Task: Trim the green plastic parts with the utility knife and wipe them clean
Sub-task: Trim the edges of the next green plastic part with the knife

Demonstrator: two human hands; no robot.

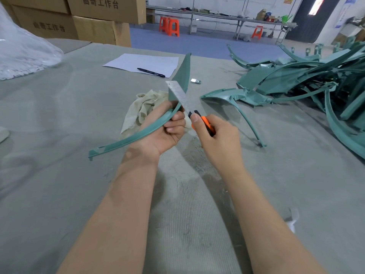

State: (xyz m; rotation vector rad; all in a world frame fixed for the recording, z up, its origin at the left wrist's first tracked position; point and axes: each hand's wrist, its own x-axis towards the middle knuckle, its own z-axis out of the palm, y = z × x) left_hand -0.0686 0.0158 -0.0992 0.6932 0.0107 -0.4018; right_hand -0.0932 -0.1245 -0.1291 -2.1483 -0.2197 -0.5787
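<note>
My left hand (165, 131) grips a long curved green plastic part (138, 135) near its middle, above the grey table. Its flat pointed end (182, 73) stands upward and its thin tail reaches down to the left. My right hand (216, 133) holds an orange utility knife (205, 125) with a long blade (178, 93) extended. The blade lies against the part's edge just above my left fingers. A beige rag (143, 106) lies crumpled on the table behind my left hand.
A pile of green parts (308, 80) covers the right side of the grey table (59, 115), with one part (235, 97) lying apart nearer me. A paper sheet (142, 63) with a black pen (151, 72) lies at the back. Cardboard boxes (94, 26) and a plastic bag (21, 50) stand at the left.
</note>
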